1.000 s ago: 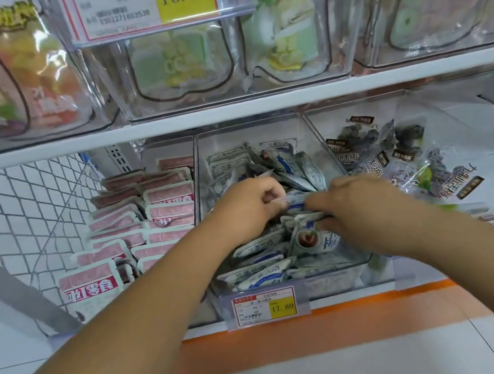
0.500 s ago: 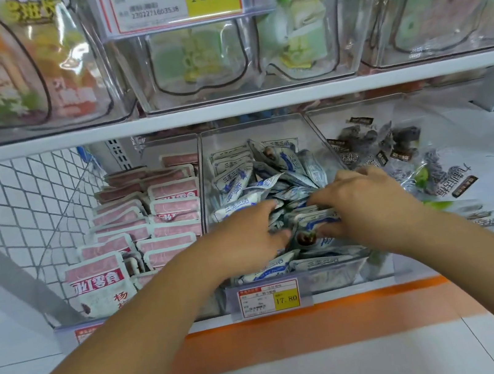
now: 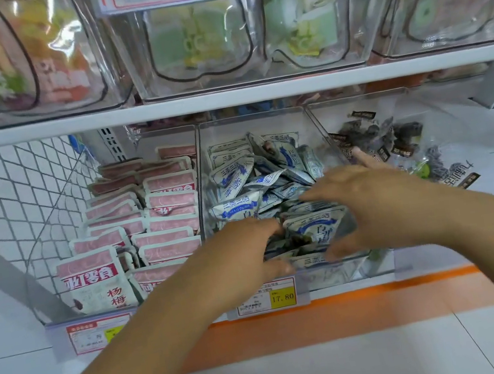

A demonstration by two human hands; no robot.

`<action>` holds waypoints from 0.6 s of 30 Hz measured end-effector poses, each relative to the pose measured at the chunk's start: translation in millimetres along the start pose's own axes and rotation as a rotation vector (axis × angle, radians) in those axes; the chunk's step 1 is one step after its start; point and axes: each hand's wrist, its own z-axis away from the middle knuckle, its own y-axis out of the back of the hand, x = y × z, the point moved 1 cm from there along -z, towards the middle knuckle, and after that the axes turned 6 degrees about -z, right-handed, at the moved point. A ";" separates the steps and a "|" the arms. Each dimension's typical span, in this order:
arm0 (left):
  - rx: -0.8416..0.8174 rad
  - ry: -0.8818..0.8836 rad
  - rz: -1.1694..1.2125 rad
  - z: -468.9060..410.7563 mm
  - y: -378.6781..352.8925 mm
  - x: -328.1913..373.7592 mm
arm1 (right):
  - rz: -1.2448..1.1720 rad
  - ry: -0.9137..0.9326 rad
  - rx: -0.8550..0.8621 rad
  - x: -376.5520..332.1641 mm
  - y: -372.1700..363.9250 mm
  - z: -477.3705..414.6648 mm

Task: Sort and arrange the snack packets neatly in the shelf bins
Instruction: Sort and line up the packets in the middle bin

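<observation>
Packets (image 3: 237,207) in blue and white lie heaped in the middle bin (image 3: 261,123), both hands among them at its front. The left hand (image 3: 243,252) curls fingers and thumb round a bunch at the near edge. The right hand (image 3: 384,204) lies loose, fingers spread over the heap and thumb low at the front, with one packet between the two hands. A price tag (image 3: 268,298) hangs just below. Pink packets (image 3: 167,183) stand in rows in the bin to the left, beside a wire mesh (image 3: 14,197). Dark packets (image 3: 393,137) lie in the bin to the right. Above the shelf (image 3: 225,98) are clear upper bins (image 3: 200,42).
</observation>
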 end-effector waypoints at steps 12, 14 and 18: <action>0.330 0.053 -0.171 -3.8 -13.4 -9.4 | 0.032 0.154 0.365 1.3 -22.8 1.0; 0.351 -0.006 -0.177 -0.1 -13.8 -11.9 | -0.049 0.158 0.270 -5.9 -25.8 8.2; 0.338 -0.094 -0.157 4.2 -14.2 -17.9 | -0.051 0.133 0.275 -6.3 -28.4 6.8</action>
